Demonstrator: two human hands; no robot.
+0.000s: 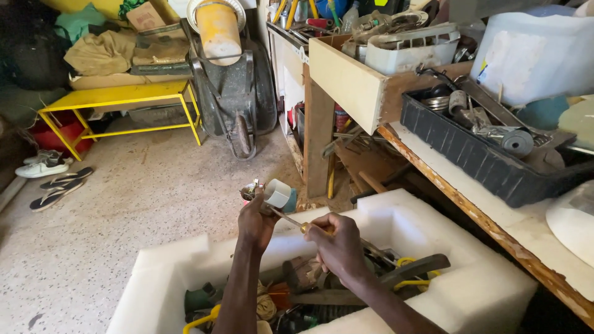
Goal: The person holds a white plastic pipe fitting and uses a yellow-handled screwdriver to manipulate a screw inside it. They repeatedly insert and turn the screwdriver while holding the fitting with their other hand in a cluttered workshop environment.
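Note:
My left hand (255,221) grips a small white and teal cylindrical part (278,194) with metal fittings, held up over the far rim of a white foam box (396,216). My right hand (337,246) is closed on the yellow handle of a screwdriver (291,221). Its thin metal shaft points up and left, and its tip touches the part. Both hands hover above the tools that fill the box.
The foam box holds several tools, a hammer-like piece (416,268) and yellow-handled items. A wooden workbench (470,204) with a black crate (482,154) of metal parts runs along the right. A wheelbarrow (235,93), a yellow bench (117,105) and sandals (59,185) stand on the concrete floor.

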